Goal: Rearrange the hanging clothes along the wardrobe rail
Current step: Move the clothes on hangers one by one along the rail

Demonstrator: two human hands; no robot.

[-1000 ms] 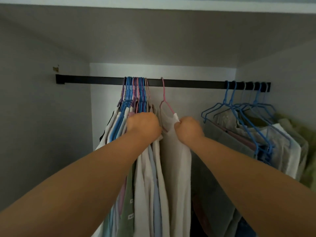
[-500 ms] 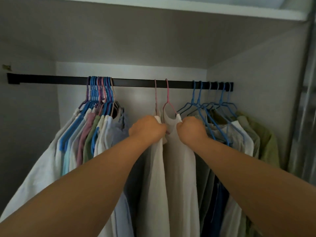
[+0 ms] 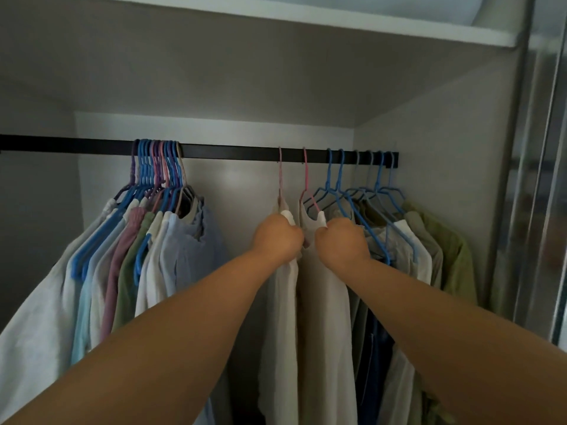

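A black wardrobe rail point(image 3: 233, 152) runs across the wardrobe. Two pale cream garments hang from it on pink hangers, side by side right of the middle. My left hand point(image 3: 276, 237) is shut on the shoulder of the left cream garment point(image 3: 280, 326), under its pink hanger point(image 3: 280, 176). On the shoulder of the right cream garment point(image 3: 326, 317), my right hand point(image 3: 343, 242) is closed, below the other pink hanger point(image 3: 306, 179). A tight bunch of clothes point(image 3: 132, 256) on blue and pink hangers hangs at the left.
Another group of clothes on blue hangers point(image 3: 408, 246), with a green garment point(image 3: 454, 265) outermost, crowds the rail's right end against the side wall. Bare rail lies between the left bunch and the cream garments. A white shelf point(image 3: 306, 16) spans above. A door frame point(image 3: 540, 179) stands at the right.
Both hands have slid the two cream garments to the right along the rail, away from the left bunch and up close to the right group. The view has turned right too.
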